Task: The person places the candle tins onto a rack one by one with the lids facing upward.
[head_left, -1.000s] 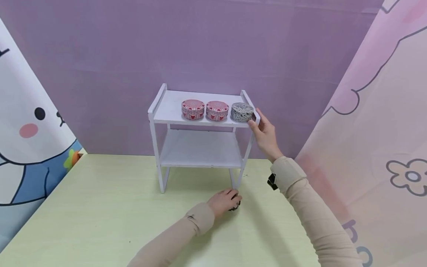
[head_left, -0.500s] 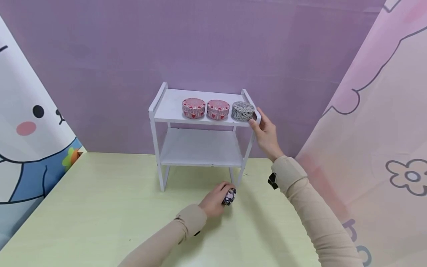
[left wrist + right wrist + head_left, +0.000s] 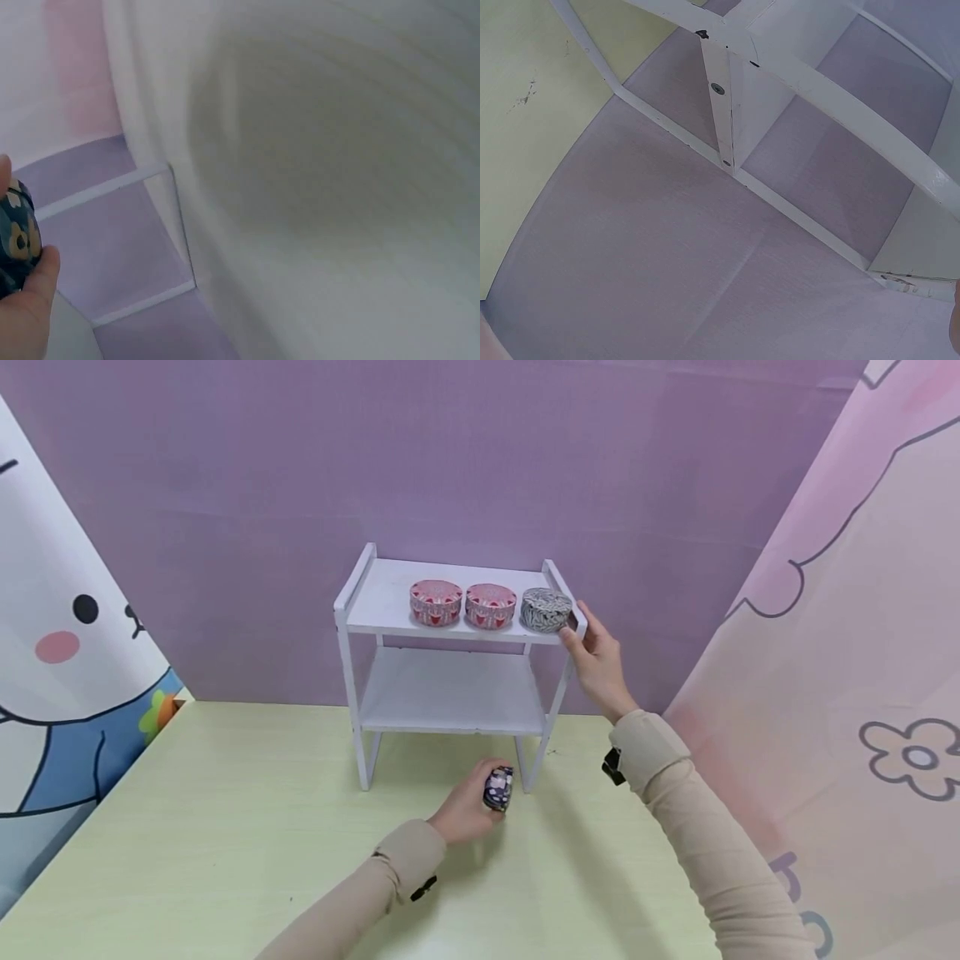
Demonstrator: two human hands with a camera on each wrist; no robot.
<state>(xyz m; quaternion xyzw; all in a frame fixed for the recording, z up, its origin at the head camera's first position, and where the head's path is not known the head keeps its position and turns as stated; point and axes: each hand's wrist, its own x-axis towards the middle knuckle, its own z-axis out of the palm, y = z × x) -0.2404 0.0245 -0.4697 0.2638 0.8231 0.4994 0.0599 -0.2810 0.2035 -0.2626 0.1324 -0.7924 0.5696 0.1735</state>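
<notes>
In the head view my left hand point(image 3: 467, 808) holds a small dark tin with a floral pattern point(image 3: 498, 788), tilted on its side in front of the white two-tier shelf point(image 3: 453, 692). The left wrist view shows part of that floral tin point(image 3: 21, 234) between thumb and fingers at its left edge. My right hand point(image 3: 598, 670) grips the shelf's upper right corner, thumb in front and fingers round the outer side. Beside that thumb, on the top tier, stands a grey-patterned round tin point(image 3: 546, 611). Two pink-and-red round tins, a middle one point(image 3: 491, 607) and a left one point(image 3: 436, 603), line up with it.
The shelf stands on a pale yellow-green table point(image 3: 187, 827), close to a purple backdrop point(image 3: 465, 460). Printed cartoon panels flank it, a left panel point(image 3: 67, 568) and a right panel point(image 3: 847, 635). The right wrist view shows the shelf's side frame point(image 3: 802, 210) close up.
My left hand has lifted the floral tin from near the shelf's front right leg, moved it left and turned its patterned face into view. The right hand stays on the shelf.
</notes>
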